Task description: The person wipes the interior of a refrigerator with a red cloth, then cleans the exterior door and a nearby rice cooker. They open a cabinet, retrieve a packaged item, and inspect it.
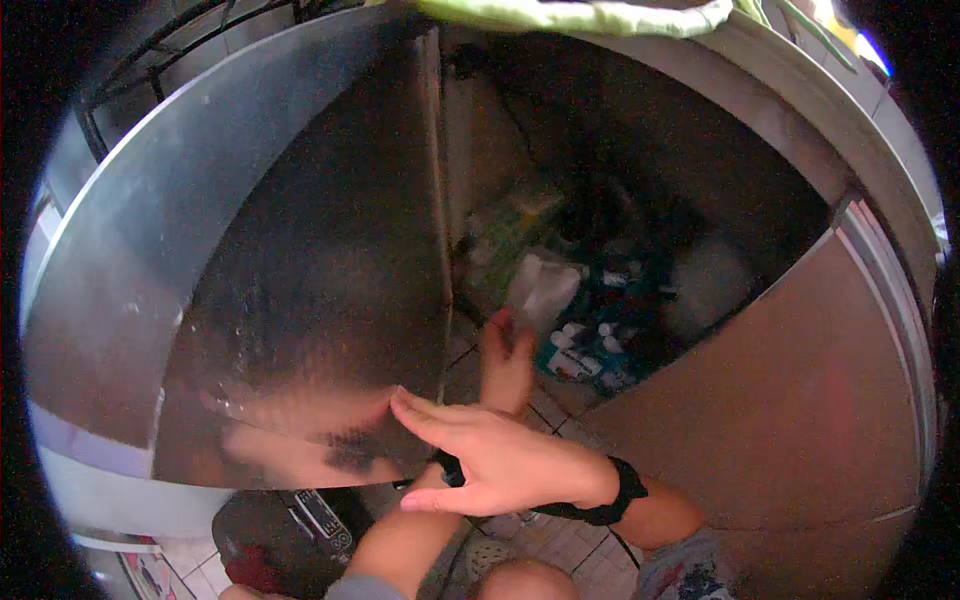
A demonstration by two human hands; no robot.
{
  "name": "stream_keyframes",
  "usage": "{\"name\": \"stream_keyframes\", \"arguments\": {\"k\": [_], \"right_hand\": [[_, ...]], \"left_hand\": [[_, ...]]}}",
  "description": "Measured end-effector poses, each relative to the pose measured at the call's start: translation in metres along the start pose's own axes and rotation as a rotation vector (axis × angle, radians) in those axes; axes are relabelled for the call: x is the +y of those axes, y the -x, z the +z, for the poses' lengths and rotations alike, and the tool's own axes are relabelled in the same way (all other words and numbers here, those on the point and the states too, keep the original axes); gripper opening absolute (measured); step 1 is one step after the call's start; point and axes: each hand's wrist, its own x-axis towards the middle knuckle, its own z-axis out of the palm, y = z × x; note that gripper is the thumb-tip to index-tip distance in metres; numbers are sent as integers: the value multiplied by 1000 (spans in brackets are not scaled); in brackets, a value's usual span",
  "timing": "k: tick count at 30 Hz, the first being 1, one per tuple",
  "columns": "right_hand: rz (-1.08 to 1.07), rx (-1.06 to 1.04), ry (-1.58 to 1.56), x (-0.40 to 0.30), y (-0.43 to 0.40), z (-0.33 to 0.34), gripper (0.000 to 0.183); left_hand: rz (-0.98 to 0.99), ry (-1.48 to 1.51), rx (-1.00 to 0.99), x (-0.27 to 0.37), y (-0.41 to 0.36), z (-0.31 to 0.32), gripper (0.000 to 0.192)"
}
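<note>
My left hand (508,367) reaches inside a dark cabinet, at the lower edge of a white package (546,286). Blur and shadow hide whether its fingers grip the package. A teal pack with white parts (577,360), bearing writing, lies just right of that hand. In front of my left forearm, my right hand (502,461) is held with thumb and fingers apart and nothing in it. Its fingertips meet a glossy dark panel (315,247) on the left, which reflects an arm. Black bands circle both wrists; the right wristband (630,491) shows most.
A pale, hazy object (709,289) sits deeper in the cabinet. A reddish-brown panel (765,420) closes off the right side. Below left stands a dark case (285,532) with a printed label. Pale floor tiles (577,551) show below. A light-green long item (585,16) lies along the top.
</note>
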Motion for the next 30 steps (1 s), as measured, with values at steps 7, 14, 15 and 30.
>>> {"name": "stream_keyframes", "arguments": {"k": [7,14,15,30], "right_hand": [[-55,-88,93,-1,-20,-25,77],[50,-480,115,-24,-57,-55,48],[11,-491,91,-29,-65,-49,46],[434,153,12,276,-86,-128,26]], "left_hand": [[31,-122,133,28,-31,31,43],[422,-885,149,-84,-147,12,45],[605,-1269,276,-129,-175,-19,46],[214,-837,231,-93,-172,10,45]]}}
